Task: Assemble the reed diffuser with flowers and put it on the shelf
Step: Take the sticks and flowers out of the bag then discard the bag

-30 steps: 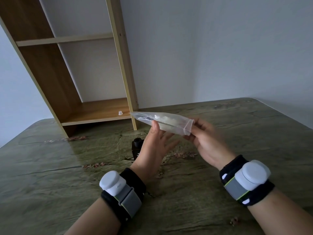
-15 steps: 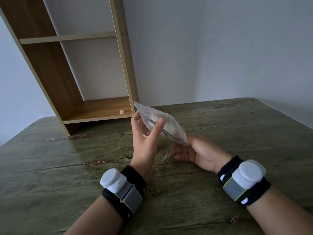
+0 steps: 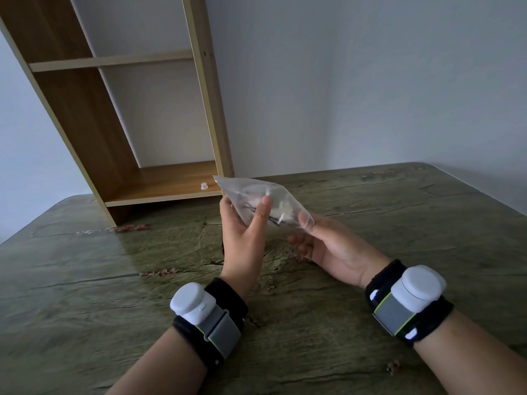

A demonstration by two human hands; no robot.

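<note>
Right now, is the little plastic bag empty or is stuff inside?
Stuff inside. Through the clear plastic bag, held by the left hand and right hand, white pieces and thin dark sticks show.

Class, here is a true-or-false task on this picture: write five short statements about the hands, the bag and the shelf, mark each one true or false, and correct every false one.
1. The left hand holds the clear plastic bag with its thumb pressed on the front. True.
2. The bag lies flat on the table. False: it is held up in the air above the table by both hands.
3. A small white cap sits on the bottom board of the wooden shelf. True.
4. The right hand is empty and rests on the table. False: its fingers pinch the bag's lower right corner.
5. Both wrists carry black bands with white devices. True.
</note>
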